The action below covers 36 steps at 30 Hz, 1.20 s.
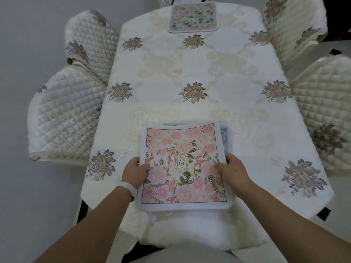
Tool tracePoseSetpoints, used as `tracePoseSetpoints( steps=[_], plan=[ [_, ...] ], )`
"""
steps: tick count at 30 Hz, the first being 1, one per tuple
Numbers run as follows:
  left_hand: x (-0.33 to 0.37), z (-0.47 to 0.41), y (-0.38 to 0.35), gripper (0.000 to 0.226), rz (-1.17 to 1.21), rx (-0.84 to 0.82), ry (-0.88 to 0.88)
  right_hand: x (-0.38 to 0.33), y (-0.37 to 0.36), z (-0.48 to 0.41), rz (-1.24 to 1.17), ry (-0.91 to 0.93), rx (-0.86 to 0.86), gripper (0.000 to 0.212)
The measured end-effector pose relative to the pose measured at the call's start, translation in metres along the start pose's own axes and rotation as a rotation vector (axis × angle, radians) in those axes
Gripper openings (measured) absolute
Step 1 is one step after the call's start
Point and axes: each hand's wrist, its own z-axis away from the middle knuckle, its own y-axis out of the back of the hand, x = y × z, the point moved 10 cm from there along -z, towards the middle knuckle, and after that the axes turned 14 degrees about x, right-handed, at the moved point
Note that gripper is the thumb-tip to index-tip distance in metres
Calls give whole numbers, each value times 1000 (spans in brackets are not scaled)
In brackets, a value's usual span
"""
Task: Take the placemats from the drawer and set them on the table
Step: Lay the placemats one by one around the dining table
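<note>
Left hand (135,172): grips left edge of top floral placemat (183,165)
Right hand (233,168): grips its right edge
Far end of table (228,82): second placemat (192,17)

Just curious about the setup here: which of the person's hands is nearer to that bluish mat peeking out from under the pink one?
The right hand. It grips the pink placemat's right edge, just below the bluish mat. The left hand holds the opposite edge, farther away.
</note>
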Motion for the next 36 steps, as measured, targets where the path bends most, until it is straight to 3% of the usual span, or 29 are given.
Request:
tracePoseSetpoints(
  steps=[13,19,25,36],
  plan=[
    [-61,2,132,14,228,150,75,-56,-96,67,82,167,-87,19],
    [-112,-16,214,11,387,146,136,-85,-172,126,113,246,-99,16],
    [-145,-40,320,6,485,196,68,-115,-251,197,127,278,-73,11],
    [-241,-82,491,9,584,277,114,-162,-402,314,89,387,-225,14]
  ],
)
